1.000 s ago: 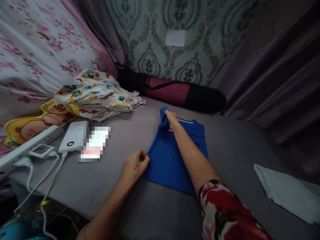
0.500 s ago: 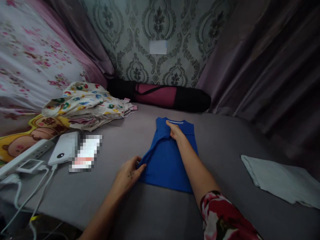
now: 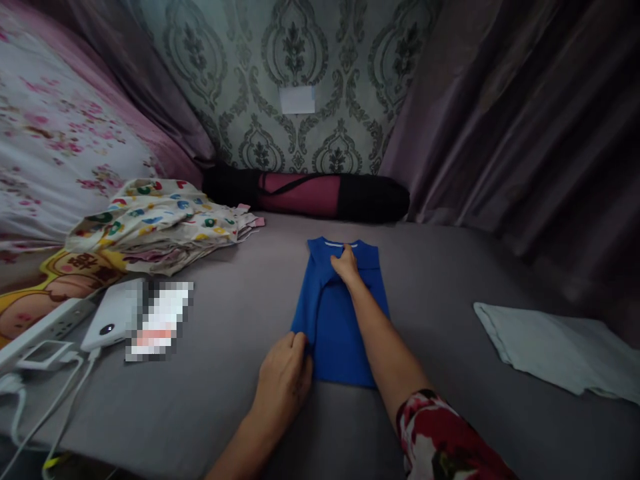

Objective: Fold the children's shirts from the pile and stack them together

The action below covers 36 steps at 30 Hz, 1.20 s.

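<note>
A blue shirt (image 3: 345, 340) lies flat on the grey bed cover, its white-trimmed collar facing away from me. The left side of the shirt is turned inward in a long fold. My left hand (image 3: 286, 373) is closed on the lower left edge of this fold, near the hem. Near the collar, my right hand (image 3: 346, 265) grips the upper part of the fold with thumb and fingers; the forearm crosses over the shirt's right half and hides some of it.
Folded pale cloth (image 3: 555, 347) lies at the right. A patterned clothes pile (image 3: 165, 220) sits at the left, above a white power bank (image 3: 115, 313), a blurred flat object (image 3: 160, 320) and a power strip (image 3: 55, 327) with cables. Along the wall lies a black-and-maroon long bag (image 3: 305, 195).
My left hand has brought the shirt's left edge inward to the right and turned palm-down. The right hand has shifted slightly at the collar. The view has swung a little to the right.
</note>
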Each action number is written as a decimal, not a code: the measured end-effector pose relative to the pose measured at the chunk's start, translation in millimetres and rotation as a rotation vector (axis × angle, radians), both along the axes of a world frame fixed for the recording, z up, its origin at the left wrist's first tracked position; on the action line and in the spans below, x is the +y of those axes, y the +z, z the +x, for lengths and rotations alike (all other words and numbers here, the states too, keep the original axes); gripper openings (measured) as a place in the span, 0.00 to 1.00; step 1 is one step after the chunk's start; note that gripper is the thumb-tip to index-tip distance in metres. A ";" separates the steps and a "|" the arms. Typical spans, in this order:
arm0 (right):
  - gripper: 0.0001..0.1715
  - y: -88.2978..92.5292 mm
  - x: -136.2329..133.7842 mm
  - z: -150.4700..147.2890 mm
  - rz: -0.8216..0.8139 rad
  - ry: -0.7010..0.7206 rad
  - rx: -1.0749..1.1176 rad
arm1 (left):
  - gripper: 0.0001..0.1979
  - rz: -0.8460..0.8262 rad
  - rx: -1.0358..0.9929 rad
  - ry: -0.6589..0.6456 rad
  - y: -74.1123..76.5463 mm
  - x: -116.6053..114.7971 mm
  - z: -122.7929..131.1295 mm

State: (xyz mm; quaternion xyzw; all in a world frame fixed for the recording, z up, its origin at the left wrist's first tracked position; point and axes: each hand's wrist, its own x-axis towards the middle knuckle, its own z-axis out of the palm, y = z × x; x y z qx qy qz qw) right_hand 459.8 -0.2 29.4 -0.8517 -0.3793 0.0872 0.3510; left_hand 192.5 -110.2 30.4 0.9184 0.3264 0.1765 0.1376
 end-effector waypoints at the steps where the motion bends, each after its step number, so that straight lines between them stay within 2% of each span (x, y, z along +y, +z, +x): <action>1: 0.35 2.6 -1.8 -0.5 -0.018 -0.009 0.022 | 0.06 0.009 -0.002 0.003 -1.6 0.9 0.5; 5: 0.33 14.9 -10.7 -3.7 -0.068 -0.021 0.030 | 0.06 0.040 0.001 0.014 -3.6 3.2 1.5; 9: 0.28 25.2 -23.4 -7.4 -0.269 -0.056 -0.115 | 0.08 0.071 -0.015 0.024 -3.3 2.5 3.1; 11: 0.24 30.1 -24.0 -6.8 -0.291 -0.084 -0.227 | 0.07 0.070 -0.039 0.020 -3.1 2.1 3.6; 14: 0.19 37.4 -8.8 -1.2 -0.255 0.030 -0.239 | 0.06 0.027 -0.080 -0.008 -2.4 1.5 3.1; 18: 0.15 40.5 33.6 5.8 -0.228 0.269 -0.101 | 0.11 -0.046 -0.079 -0.020 -2.5 0.0 -0.3; 21: 0.16 35.5 63.3 6.6 -0.251 0.319 -0.075 | 0.13 -0.076 -0.085 -0.027 -4.8 -0.3 -3.8; 24: 0.14 30.9 81.4 10.0 -0.324 0.351 -0.050 | 0.13 -0.088 -0.092 -0.016 -7.1 0.5 -6.3; 28: 0.12 33.2 88.0 23.9 -0.402 0.362 -0.096 | 0.11 -0.107 -0.072 -0.015 -8.0 2.8 -6.9; 33: 0.04 34.1 78.3 35.4 -0.440 0.292 -0.202 | 0.10 -0.118 -0.014 -0.010 -6.0 3.5 -5.9; 36: 0.12 30.4 72.7 34.4 -0.441 0.279 -0.242 | 0.10 -0.129 0.007 -0.007 -3.8 2.7 -5.6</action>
